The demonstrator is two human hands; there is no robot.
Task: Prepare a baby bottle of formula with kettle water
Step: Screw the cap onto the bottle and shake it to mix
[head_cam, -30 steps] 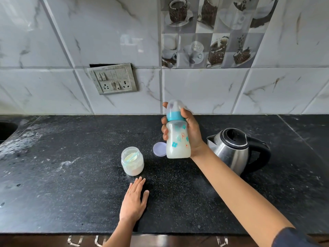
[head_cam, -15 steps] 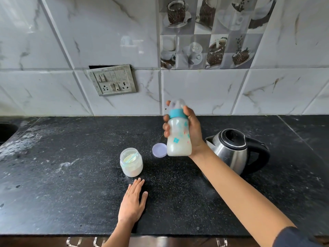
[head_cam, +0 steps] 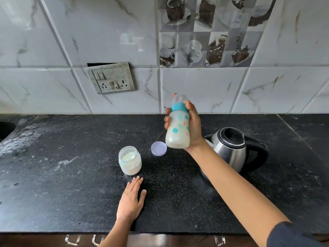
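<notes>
Head view: the right hand (head_cam: 193, 127) grips the baby bottle (head_cam: 178, 131), fingers and thumb wrapped round its body, and holds it near upright in the air above the back half of the countertop (head_cam: 71, 175). The bottle has a teal collar and a clear cap, with whitish liquid inside. The left hand (head_cam: 130, 200) lies flat near the front edge, fingers straight, holding nothing. The open formula jar (head_cam: 130, 163) stands just beyond its fingertips. The lilac lid (head_cam: 158, 148) lies behind the jar. The steel kettle (head_cam: 231, 150) stands toward the right edge.
</notes>
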